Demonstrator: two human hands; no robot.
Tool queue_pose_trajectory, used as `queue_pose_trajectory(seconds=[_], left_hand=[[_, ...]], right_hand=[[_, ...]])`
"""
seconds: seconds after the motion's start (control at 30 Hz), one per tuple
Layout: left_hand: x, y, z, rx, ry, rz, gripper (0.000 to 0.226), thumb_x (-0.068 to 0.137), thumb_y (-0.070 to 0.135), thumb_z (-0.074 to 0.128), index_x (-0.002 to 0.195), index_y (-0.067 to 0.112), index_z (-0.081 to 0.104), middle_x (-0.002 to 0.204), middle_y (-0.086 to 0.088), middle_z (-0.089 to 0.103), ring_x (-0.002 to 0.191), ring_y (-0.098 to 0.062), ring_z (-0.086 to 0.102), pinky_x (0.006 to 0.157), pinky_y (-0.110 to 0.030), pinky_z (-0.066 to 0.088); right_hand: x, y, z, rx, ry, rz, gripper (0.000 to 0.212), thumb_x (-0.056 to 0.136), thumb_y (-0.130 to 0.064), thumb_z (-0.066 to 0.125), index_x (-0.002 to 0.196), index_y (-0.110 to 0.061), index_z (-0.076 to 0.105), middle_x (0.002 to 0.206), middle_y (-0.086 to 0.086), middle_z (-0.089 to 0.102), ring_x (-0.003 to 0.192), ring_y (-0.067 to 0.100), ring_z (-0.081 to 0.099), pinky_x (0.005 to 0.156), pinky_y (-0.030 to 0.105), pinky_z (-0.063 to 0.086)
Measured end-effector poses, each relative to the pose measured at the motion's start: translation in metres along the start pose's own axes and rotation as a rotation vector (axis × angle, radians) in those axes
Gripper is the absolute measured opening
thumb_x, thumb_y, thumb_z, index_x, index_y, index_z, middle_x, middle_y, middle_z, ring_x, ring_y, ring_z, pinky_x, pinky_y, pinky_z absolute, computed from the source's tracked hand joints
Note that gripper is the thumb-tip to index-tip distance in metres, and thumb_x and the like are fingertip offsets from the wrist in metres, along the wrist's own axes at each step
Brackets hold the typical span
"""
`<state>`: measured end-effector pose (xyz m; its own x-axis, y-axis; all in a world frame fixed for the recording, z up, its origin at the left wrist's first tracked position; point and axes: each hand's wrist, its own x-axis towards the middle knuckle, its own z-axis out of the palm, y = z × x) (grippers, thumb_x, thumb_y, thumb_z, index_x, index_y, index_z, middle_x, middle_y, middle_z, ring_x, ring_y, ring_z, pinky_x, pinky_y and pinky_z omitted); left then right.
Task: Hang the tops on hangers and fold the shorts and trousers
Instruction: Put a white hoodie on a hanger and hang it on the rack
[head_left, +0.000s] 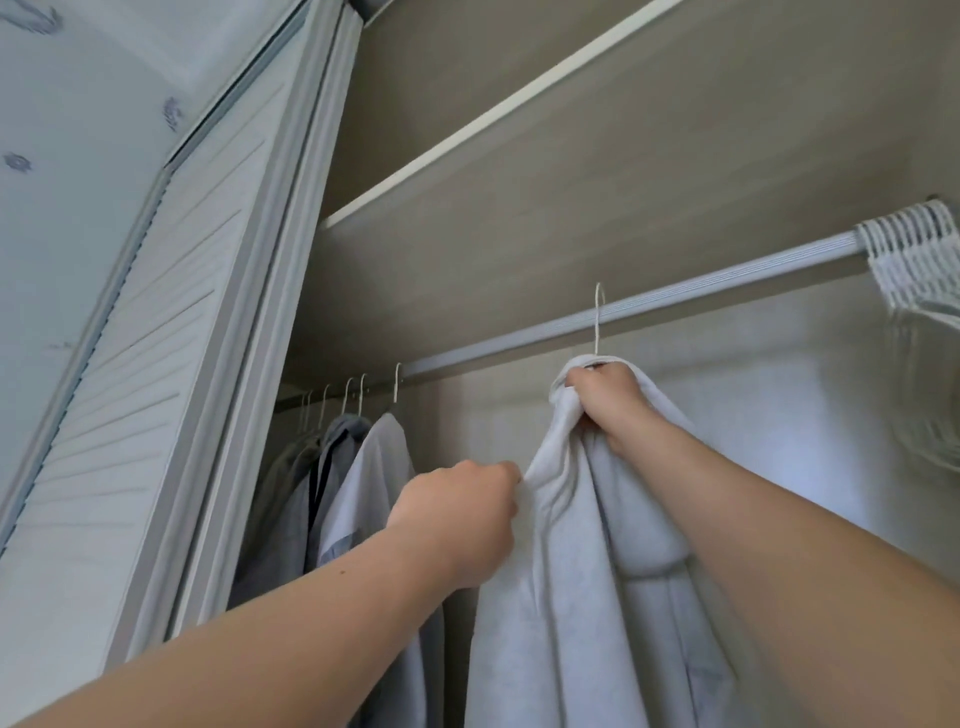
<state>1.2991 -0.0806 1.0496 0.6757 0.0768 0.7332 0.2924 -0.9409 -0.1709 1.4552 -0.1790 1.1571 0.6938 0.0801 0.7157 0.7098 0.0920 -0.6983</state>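
A pale grey fleece top (587, 571) hangs on a white wire hanger (598, 322) whose hook sits over the wardrobe rail (675, 306). My right hand (608, 405) grips the top's neck just under the hook. My left hand (460, 525) pinches the fabric at the top's left shoulder edge. The hanger's body is hidden inside the garment.
Several other tops (363, 499) hang on hangers at the rail's left end. A bunch of bare white hangers (914, 254) crowds the right end. A shelf (467, 145) runs above the rail, and a louvred wardrobe door (171, 322) stands at the left.
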Motion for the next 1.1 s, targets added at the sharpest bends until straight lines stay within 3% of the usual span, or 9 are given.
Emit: queue_pose_trajectory(seconds=[0.33,0.43,0.5,0.57,0.63,0.77,0.87,0.93,1.1], left_hand=[[-0.008,0.005,0.026,-0.096,-0.094,0.004,0.029,0.102,0.025,0.041,0.076,0.025,0.030,0.076,0.003,0.043,0.070,-0.024,0.047,0.065,-0.035,0.036],[-0.013,0.003,0.026,-0.249,-0.088,0.019,0.032,0.103,0.038,0.041,0.076,0.025,0.033,0.081,0.003,0.051,0.080,-0.026,0.054,0.069,-0.035,0.040],[-0.018,0.004,0.025,-0.346,-0.106,0.029,0.032,0.102,0.048,0.041,0.082,0.023,0.043,0.087,0.002,0.059,0.085,-0.025,0.059,0.073,-0.037,0.046],[-0.024,0.007,0.025,-0.399,-0.142,0.036,0.040,0.099,0.060,0.039,0.085,0.024,0.048,0.089,0.002,0.062,0.088,-0.025,0.061,0.076,-0.038,0.049],[-0.029,0.010,0.025,-0.419,-0.170,0.046,0.048,0.094,0.071,0.037,0.079,0.026,0.045,0.083,0.003,0.058,0.086,-0.024,0.060,0.068,-0.035,0.044],[-0.035,0.017,0.023,-0.367,-0.195,0.069,0.052,0.083,0.082,0.043,0.085,0.030,0.049,0.081,0.009,0.057,0.084,-0.019,0.058,0.064,-0.033,0.040],[-0.039,0.019,0.027,-0.270,-0.242,0.059,0.042,0.085,0.068,0.054,0.088,0.027,0.047,0.088,0.007,0.056,0.082,-0.020,0.057,0.064,-0.033,0.040],[-0.041,0.017,0.030,-0.197,-0.258,0.048,0.035,0.089,0.053,0.055,0.079,0.024,0.039,0.084,0.005,0.049,0.072,-0.018,0.051,0.058,-0.032,0.035],[-0.039,-0.003,0.032,-0.180,-0.268,0.019,0.012,0.084,0.031,0.054,0.092,0.023,0.048,0.091,0.001,0.057,0.086,-0.026,0.059,0.071,-0.037,0.048]], right_hand=[[-0.021,0.018,0.004,0.052,-0.126,0.071,0.012,0.089,-0.018,0.059,0.077,-0.012,0.059,0.076,0.014,0.061,0.068,0.031,0.062,0.061,0.038,0.053],[-0.040,0.010,0.002,-0.152,-0.138,-0.007,0.040,0.081,-0.046,0.071,0.081,-0.008,0.057,0.071,0.013,0.062,0.060,0.030,0.066,0.055,0.047,0.061],[-0.054,0.003,-0.003,-0.413,-0.028,-0.133,0.068,0.073,-0.064,0.069,0.101,-0.004,0.057,0.093,0.016,0.068,0.074,0.035,0.071,0.057,0.048,0.062],[-0.067,-0.003,-0.007,-0.615,0.062,-0.257,0.081,0.073,-0.071,0.065,0.116,-0.006,0.046,0.118,0.015,0.063,0.097,0.037,0.067,0.074,0.045,0.058],[-0.081,-0.009,-0.009,-0.758,0.038,-0.329,0.075,0.075,-0.069,0.066,0.113,-0.009,0.043,0.116,0.014,0.065,0.099,0.035,0.066,0.074,0.036,0.050],[-0.101,-0.019,-0.006,-0.957,-0.093,-0.396,0.033,0.085,-0.045,0.062,0.080,-0.014,0.051,0.101,0.016,0.070,0.073,0.031,0.062,0.063,0.030,0.043],[-0.105,-0.022,-0.004,-0.969,-0.151,-0.417,0.027,0.090,-0.031,0.057,0.074,-0.011,0.048,0.095,0.019,0.062,0.094,0.036,0.064,0.068,0.030,0.040],[-0.105,-0.021,-0.001,-0.960,-0.183,-0.427,0.026,0.092,-0.025,0.056,0.074,-0.009,0.047,0.091,0.016,0.057,0.097,0.035,0.061,0.069,0.029,0.038],[-0.098,-0.012,0.010,-0.784,-0.233,-0.422,0.014,0.091,-0.014,0.054,0.078,-0.011,0.048,0.098,0.014,0.060,0.090,0.032,0.057,0.068,0.032,0.037]])
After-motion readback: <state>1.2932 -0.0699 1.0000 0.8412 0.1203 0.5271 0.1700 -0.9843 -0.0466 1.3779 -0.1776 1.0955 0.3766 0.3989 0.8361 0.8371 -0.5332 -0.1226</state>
